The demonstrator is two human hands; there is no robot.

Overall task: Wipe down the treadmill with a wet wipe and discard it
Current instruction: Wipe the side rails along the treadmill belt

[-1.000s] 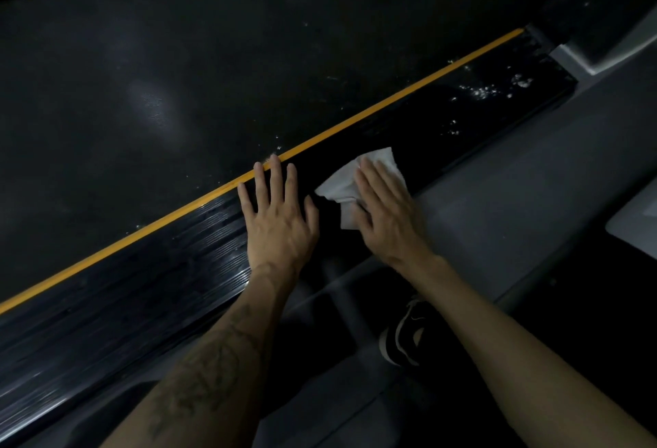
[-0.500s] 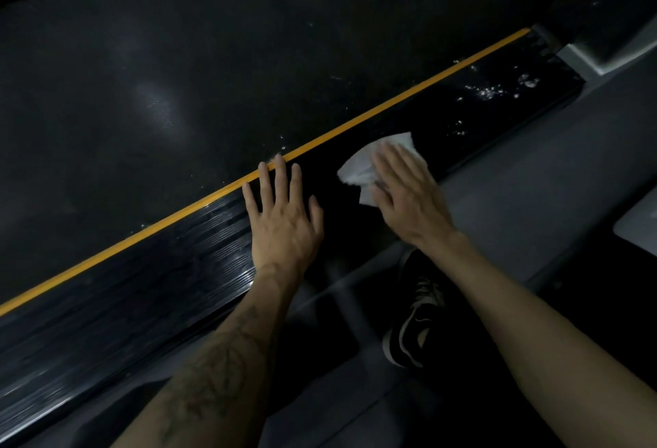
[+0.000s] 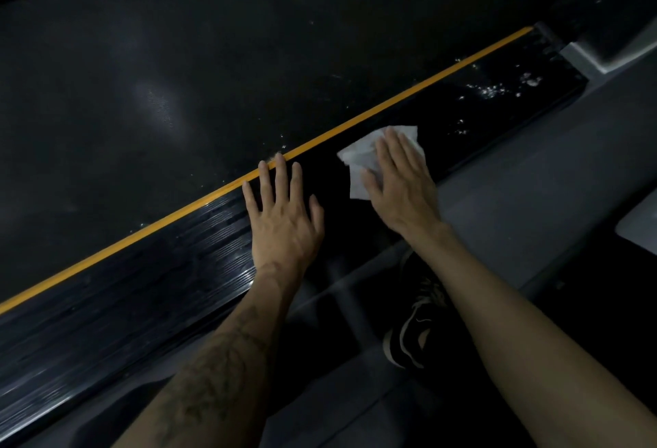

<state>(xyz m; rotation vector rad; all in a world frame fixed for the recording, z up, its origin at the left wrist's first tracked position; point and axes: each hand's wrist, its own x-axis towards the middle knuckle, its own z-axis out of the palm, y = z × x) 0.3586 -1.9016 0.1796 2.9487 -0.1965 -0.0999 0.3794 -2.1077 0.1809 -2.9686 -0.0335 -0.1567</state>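
Since a second back, right hand (image 3: pixel 400 181) had slid the wipe (image 3: pixel 359 159) further along the side rail (image 3: pixel 142 291), away from the left hand (image 3: pixel 282 220), toward the rail's far end. Left hand had stayed put.

Head view, only one. Treadmill belt (image 3: pixel 177 74) dark, orange stripe (image 3: pixel 391 102) running between belt and rail. White specks (image 3: pixel 497 90) sat on the rail beyond the wipe, near the end cap.

Step in hand, as judged: wiping the rail, mid-stroke. Next move likely calls for carrying the stroke on over the specks, keeping flat pressure. Discard not yet due.

Right fingers (image 3: pixel 398 149) lay straight and close together, pressing the wipe flat to the rail; white edges showed past fingertips and thumb. Left fingers (image 3: pixel 281 177) were spread wide, flat on the rail, tips at the stripe, holding nothing. A shoe (image 3: pixel 412 334) showed below, between the forearms.
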